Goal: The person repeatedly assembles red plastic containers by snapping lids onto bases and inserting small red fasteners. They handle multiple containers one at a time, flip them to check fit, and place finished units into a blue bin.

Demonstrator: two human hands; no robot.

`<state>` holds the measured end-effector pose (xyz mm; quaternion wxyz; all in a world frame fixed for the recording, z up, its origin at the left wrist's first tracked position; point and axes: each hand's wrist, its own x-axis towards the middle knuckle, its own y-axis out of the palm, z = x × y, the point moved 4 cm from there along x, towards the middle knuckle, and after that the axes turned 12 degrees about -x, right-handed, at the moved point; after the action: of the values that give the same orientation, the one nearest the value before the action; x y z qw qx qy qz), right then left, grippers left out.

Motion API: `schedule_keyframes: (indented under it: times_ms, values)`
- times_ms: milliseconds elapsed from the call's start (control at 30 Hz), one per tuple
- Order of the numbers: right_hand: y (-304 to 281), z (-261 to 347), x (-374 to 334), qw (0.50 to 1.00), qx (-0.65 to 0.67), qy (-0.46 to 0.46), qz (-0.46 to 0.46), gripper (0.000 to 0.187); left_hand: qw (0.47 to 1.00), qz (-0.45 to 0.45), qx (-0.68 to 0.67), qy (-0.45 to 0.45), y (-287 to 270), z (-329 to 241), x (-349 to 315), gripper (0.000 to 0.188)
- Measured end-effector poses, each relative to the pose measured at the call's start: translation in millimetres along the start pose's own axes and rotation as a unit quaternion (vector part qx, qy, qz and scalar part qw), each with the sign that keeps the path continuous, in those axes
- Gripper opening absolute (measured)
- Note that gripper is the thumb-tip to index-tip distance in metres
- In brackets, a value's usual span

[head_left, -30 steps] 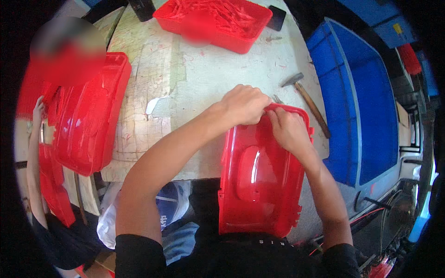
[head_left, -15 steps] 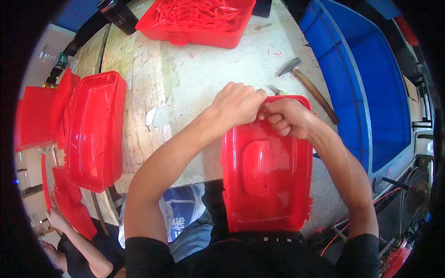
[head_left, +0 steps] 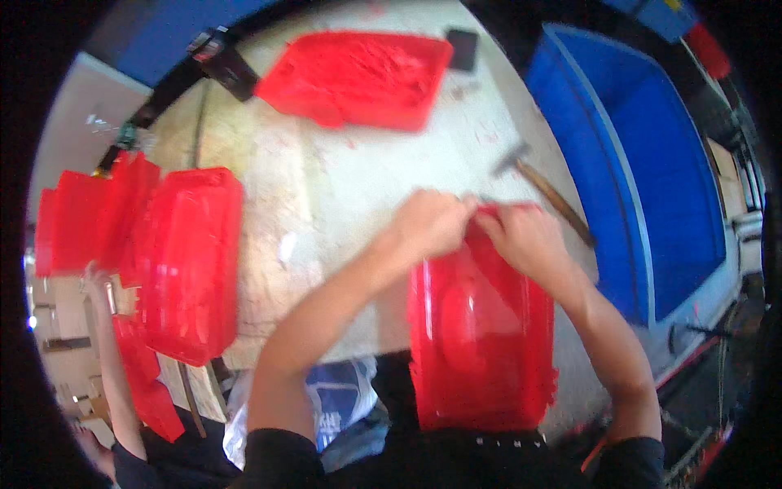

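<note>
Glossy red rectangular plastic tray (head_left: 481, 359), front and centre, open side up, its long body reaching from the pale, scuffed desk (head_left: 366, 175) out over the near edge, toward the near right corner, its close end right up by the person's dark shirt! And look at the hands, meeting at the tray's far rim, just about knuckle to knuckle. The right hand (head_left: 525, 240) curls over that rim, thumb on the inner side, clamped on the plastic. The left hand (head_left: 436, 222) comes in from the other side, fingers bunched into a loose fist at the rim; what those fingers grip, if anything, is hidden, so I cannot tell.

Over to the right edge of the desk: a hammer with a wooden handle (head_left: 554, 196) lies slantwise, head pointing away, and just past that edge stands a big blue plastic crate (head_left: 590, 171). Up at the far edge, a red plastic bin (head_left: 383, 118) heaped with blurred red scraps (head_left: 358, 73), with a flat black rectangle (head_left: 462, 50) beside its right end and a dark cylindrical object (head_left: 220, 63) off its left.

Along the left edge, a second red tray (head_left: 195, 301) tilts, and beyond it a co-worker's hand (head_left: 98, 281) shows close under red plastic pieces (head_left: 90, 224).
</note>
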<state>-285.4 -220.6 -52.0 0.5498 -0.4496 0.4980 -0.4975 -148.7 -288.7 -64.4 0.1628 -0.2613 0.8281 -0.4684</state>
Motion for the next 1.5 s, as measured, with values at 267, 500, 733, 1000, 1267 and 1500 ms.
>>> schedule_keyframes:
  times_ms: [267,500,733,1000,1267,1500]
  values:
    - [-105,23,40,0.957,-0.144,-0.152,-0.203,0.013,0.997,-0.041,-0.001,-0.059,-29,6,-7,0.056]
    - [-31,88,288,0.980,-0.012,-0.146,-0.138,0.024,0.995,-0.063,0.053,0.047,-7,1,5,0.044]
    - [-17,87,290,0.947,-0.178,-0.193,-0.183,0.017,0.981,-0.003,-0.023,-0.193,-57,105,-58,0.054]
    - [-82,26,237,0.966,0.111,-0.031,-0.233,0.027,0.924,-0.114,-0.292,-0.218,-59,127,-93,0.027]
    - [-98,-17,21,0.662,0.745,-0.048,0.067,0.023,0.957,-0.020,-0.007,-0.290,-82,52,-177,0.073]
    - [-68,-2,-88,0.751,0.656,-0.040,0.071,0.025,0.917,-0.094,-0.388,0.021,-88,-86,-96,0.053]
